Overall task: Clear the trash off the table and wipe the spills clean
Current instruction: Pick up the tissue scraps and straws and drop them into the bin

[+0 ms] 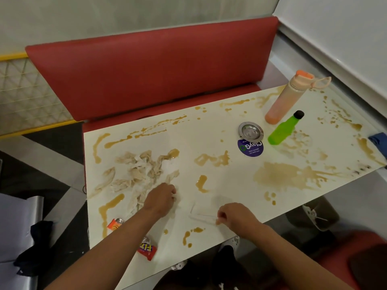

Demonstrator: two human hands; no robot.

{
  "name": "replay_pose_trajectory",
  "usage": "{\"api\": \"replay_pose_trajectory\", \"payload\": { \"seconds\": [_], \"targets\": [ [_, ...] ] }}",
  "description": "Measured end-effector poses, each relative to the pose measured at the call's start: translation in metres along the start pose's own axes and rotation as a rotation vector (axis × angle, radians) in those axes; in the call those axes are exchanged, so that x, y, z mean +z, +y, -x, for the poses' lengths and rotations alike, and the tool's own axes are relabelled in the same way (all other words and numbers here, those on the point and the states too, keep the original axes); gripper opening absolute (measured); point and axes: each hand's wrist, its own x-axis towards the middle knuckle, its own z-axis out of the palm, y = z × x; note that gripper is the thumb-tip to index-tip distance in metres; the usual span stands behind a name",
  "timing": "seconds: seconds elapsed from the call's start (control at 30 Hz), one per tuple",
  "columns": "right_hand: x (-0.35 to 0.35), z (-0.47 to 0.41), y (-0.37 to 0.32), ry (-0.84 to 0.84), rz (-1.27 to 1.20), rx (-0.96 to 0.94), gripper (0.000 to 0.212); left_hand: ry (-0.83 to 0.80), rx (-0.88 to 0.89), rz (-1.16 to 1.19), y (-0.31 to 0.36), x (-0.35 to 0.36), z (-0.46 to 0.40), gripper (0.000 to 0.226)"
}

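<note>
**Spill-covered counter, both hands at the near edge**

White counter [230, 181] fills our view, streaked with brown spills [280, 174], a red booth seat [146, 76] behind it. Our left hand [162, 198] has its fingers curled shut, pressing on the soaked, shredded tissue [138, 174] that spreads across the left half. Our right hand [232, 215] pinches the corner of a flat white napkin [202, 213] near the front edge, fingers narrow. Two candy wrappers [147, 249] lie beside our left forearm, close to the near-left edge. Far right stand a peach bottle [287, 101] and a green bottle [282, 130], near a steel bowl [250, 130] and a purple sticker [250, 147]. Between the hands and those bottles the counter holds only spills.
</note>
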Motion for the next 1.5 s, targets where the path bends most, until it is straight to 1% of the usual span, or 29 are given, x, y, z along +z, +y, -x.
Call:
{"api": "replay_pose_trajectory", "payload": {
  "seconds": [0.1, 0.17, 0.33, 0.47, 0.57, 0.73, 0.9, 1.13, 1.2, 1.3, 1.5],
  "targets": [
    [-0.013, 0.017, 0.011, 0.000, -0.126, 0.121, 0.027, 0.042, -0.003, 0.110, 0.008, -0.013, 0.001, 0.019],
    [-0.021, 0.029, 0.014, 0.023, -0.270, 0.185, 0.030, 0.055, -0.007, 0.222, 0.016, -0.024, 0.003, 0.017],
    [-0.033, 0.049, 0.012, 0.137, -0.554, 0.240, 0.025, 0.101, -0.029, 0.506, 0.045, -0.055, 0.008, 0.009],
    [-0.043, 0.062, 0.015, 0.247, -0.745, 0.261, 0.019, 0.091, -0.022, 0.693, 0.076, -0.079, 0.006, 0.009],
    [-0.059, 0.073, 0.024, 0.306, -0.868, 0.250, 0.010, 0.042, 0.014, 0.772, 0.107, -0.091, 0.000, 0.009],
    [-0.081, 0.085, 0.061, 0.428, -0.988, 0.263, 0.009, -0.027, 0.083, 0.805, 0.168, -0.099, -0.017, 0.013],
    [-0.101, 0.100, 0.128, 0.560, -1.038, 0.308, 0.008, -0.086, 0.178, 0.807, 0.250, -0.088, -0.048, 0.014],
    [-0.118, 0.123, 0.275, 0.670, -1.027, 0.385, 0.006, -0.177, 0.273, 0.799, 0.400, -0.035, -0.104, 0.017],
    [-0.115, 0.131, 0.321, 0.708, -1.035, 0.435, 0.005, -0.218, 0.294, 0.800, 0.447, -0.012, -0.122, 0.017],
    [-0.108, 0.148, 0.383, 0.781, -1.056, 0.526, 0.010, -0.291, 0.313, 0.805, 0.515, 0.023, -0.146, 0.017],
    [-0.084, 0.191, 0.487, 0.884, -1.032, 0.714, 0.014, -0.404, 0.425, 0.748, 0.634, 0.097, -0.178, 0.019]
  ]
}}
